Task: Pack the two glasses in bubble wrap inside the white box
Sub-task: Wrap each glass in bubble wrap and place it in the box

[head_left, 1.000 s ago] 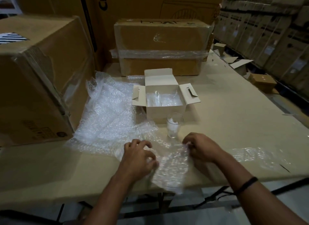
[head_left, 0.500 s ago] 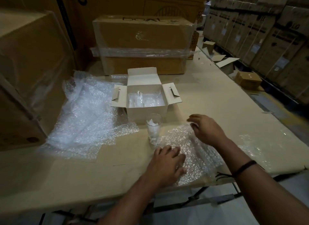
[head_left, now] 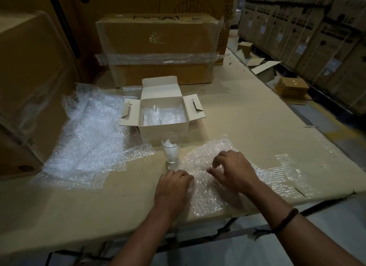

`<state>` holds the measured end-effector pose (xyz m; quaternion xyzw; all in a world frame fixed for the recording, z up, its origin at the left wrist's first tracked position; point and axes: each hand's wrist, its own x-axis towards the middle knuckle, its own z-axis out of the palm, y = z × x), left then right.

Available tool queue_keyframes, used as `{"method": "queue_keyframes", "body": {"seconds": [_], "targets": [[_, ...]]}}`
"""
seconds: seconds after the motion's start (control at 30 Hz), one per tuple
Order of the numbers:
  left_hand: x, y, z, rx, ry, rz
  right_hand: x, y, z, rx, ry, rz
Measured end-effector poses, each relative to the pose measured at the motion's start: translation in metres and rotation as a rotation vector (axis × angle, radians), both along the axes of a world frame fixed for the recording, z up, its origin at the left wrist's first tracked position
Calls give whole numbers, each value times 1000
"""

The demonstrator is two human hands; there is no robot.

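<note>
Curling under the palm, the fingers [head_left: 179, 174] of the left hand [head_left: 172, 189] lie on the left edge of a small crinkled sheet of clear bubble wrap [head_left: 206, 194]; whether they have hold of a fold cannot be told. The right hand [head_left: 236, 172] is bent like a claw over the same sheet, its fingertips [head_left: 214, 162] down on the pebbled plastic and the thumb stretched leftward, and a pinch cannot be made out there either. The sheet's near end droops over the table's near edge. Just beyond the left fingers stands a tall clear drinking glass [head_left: 170, 151], upright on a narrow foot, flaring to a round rim, with something white crumpled inside. Directly behind it is the open white cardboard box [head_left: 164, 130], square-walled, its side flaps spread flat and its back flap raised; inside, on more wrap, lies a second clear glass [head_left: 156, 113]. Left of the left fingers is a strip of bare, matte brown cardboard table cover [head_left: 79, 210], then a large rumpled heap of bubble wrap [head_left: 95, 131]. Right of the right fingers a glossy clear film patch [head_left: 287, 172] lies flat, with open cover beyond it to the table's right edge. A big brown taped carton [head_left: 158, 46] closes off the far side.
</note>
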<state>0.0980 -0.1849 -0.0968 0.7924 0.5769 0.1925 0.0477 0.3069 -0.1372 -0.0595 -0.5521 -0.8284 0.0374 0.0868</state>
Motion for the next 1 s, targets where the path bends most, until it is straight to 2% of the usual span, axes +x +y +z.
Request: {"method": "queue_keyframes", "body": {"seconds": [0.1, 0.17, 0.27, 0.37, 0.53, 0.6, 0.67, 0.77, 0.9, 1.0], "targets": [[8, 2, 5, -26, -55, 64, -9, -20, 16, -210, -159, 16], [13, 0, 7, -12, -98, 77, -15, -31, 15, -251, -275, 29], [12, -2, 5, 18, -233, 95, -8, -29, 10, -242, -265, 25], [0, -2, 1, 27, -294, 61, 14, -20, 18, -358, -102, -1], [-8, 5, 6, -148, -207, -212, 43, -11, 40, -527, 195, 8], [-5, 9, 10, -258, -180, -280, 53, -4, 40, -577, 351, -35], [-1, 9, 10, -277, -162, -316, 60, 2, 41, -637, 566, -82], [6, 8, 9, -315, -304, -182, 67, 8, 46, -680, 772, -159], [22, 9, 11, -237, -685, 83, 72, 15, 42, -619, 781, -278], [29, 13, 18, -279, -796, 238, 82, 21, 33, -568, 856, -429]]}}
